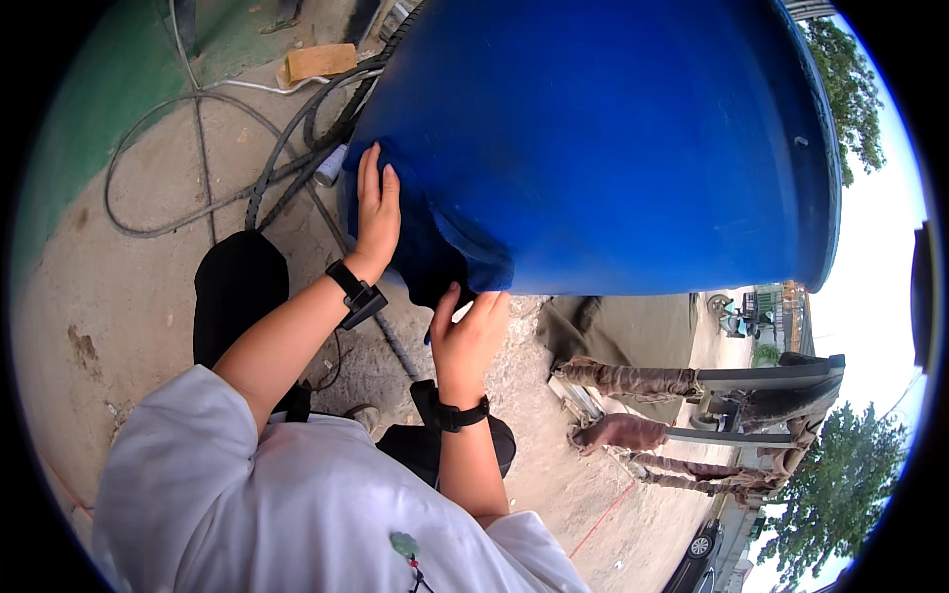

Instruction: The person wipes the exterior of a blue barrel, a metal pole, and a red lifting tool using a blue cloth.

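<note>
A large blue plastic barrel (pixel 613 148) lies on its side in front of me, its rim toward the right. A dark blue cloth (pixel 425 232) bunches against its lower left part and hangs in folds. My left hand (pixel 376 212) rests along the cloth's left edge, fingers stretched out and touching it, the palm turned partly out of sight. At the cloth's lower right corner is my right hand (pixel 470 336). Its fingers close on the edge there, with the thumb apart on the left; the fingertips are partly hidden. Each wrist carries a black strap.
Black hoses (pixel 297 163) and a looped cable lie on the concrete left of the barrel, beside a spray can (pixel 330 166) and a tan block (pixel 321 62). Posts wrapped in brown material (pixel 633 381) stand to the right. A dark car (pixel 697 553) is farther off.
</note>
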Available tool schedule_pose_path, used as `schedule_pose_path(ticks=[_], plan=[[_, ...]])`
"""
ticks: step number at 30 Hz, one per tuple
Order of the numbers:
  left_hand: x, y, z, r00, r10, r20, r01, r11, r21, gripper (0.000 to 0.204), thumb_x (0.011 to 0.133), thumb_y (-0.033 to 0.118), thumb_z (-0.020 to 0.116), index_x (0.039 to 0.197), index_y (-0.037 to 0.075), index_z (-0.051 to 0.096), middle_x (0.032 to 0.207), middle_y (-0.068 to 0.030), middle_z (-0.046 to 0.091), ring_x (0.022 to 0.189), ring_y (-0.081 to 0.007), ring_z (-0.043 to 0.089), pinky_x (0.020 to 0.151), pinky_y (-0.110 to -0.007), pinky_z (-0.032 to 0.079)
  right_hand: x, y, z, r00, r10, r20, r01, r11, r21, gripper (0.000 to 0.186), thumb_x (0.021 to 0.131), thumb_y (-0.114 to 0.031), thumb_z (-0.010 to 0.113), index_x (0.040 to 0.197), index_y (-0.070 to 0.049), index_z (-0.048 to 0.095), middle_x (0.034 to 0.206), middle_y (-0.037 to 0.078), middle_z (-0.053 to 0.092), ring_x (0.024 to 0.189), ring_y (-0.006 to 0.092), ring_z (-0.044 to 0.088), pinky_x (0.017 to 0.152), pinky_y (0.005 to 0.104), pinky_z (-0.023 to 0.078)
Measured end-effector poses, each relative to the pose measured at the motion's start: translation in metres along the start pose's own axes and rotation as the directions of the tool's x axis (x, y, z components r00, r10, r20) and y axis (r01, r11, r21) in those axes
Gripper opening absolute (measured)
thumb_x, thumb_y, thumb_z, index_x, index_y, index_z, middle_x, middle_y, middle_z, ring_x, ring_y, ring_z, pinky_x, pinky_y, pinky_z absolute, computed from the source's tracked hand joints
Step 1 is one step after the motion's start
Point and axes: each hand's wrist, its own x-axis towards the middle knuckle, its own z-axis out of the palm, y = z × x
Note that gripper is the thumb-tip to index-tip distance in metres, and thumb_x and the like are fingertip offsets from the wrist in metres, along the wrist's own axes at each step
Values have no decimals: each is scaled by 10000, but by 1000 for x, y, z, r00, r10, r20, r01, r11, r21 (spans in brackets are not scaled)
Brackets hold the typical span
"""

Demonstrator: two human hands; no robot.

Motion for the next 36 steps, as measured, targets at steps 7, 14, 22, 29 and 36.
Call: schedule_pose_path(ticks=[7, 14, 22, 29, 36], plan=[[15, 114, 5, 902, 430, 27, -421, 893, -161, 353, 1009, 89, 372, 1336, 16, 486, 1479, -131, 347, 1278, -210, 431, 1045, -291, 335, 28, -18, -53, 915, 65, -399, -10, 991, 137, 569, 815, -44, 645, 1304, 74, 378, 1147, 254, 444, 1026, 402, 462, 915, 448, 363], [50, 269, 39, 529, 804, 273, -702, 595, -391, 441, 1018, 241, 384, 1414, 48, 397, 1560, -139, 147, 1433, -241, 185, 1124, -330, 189, 128, -1, -150, 655, 16, -756, -169, 978, -125, 476, 867, -172, 626, 1268, 32, 471, 1197, 242, 414, 1109, 365, 404, 981, 490, 282], [31, 203, 25, 369, 821, 435, -926, 363, 99, 531, 940, 132, 482, 1433, 16, 325, 1411, -207, 408, 1303, -346, 396, 1090, -412, 301, 137, -7, -107, 738, -66, -672, -30, 991, -130, 385, 736, -42, 420, 1065, 158, 397, 1487, 344, 84, 1345, 589, 14, 1070, 683, 67], [-14, 60, -4, 516, 609, 602, -856, 381, 349, 570, 864, 158, 578, 1399, 46, 416, 1195, -129, 601, 978, -276, 583, 842, -352, 466, 79, 24, 21, 741, -277, -612, 128, 952, -277, 589, 864, -272, 490, 1310, 99, 383, 1482, 262, 234, 1398, 440, 170, 1135, 558, 116], [3, 0, -28, 489, 586, 646, -870, 375, 319, 637, 906, 316, 571, 1426, 43, 325, 1361, -281, 425, 1213, -419, 447, 989, -464, 373, 33, 69, 47, 844, -63, -532, -6, 992, -128, 757, 909, -446, 468, 1469, -20, 189, 1502, 305, 25, 1403, 460, 67, 1119, 563, 148]])
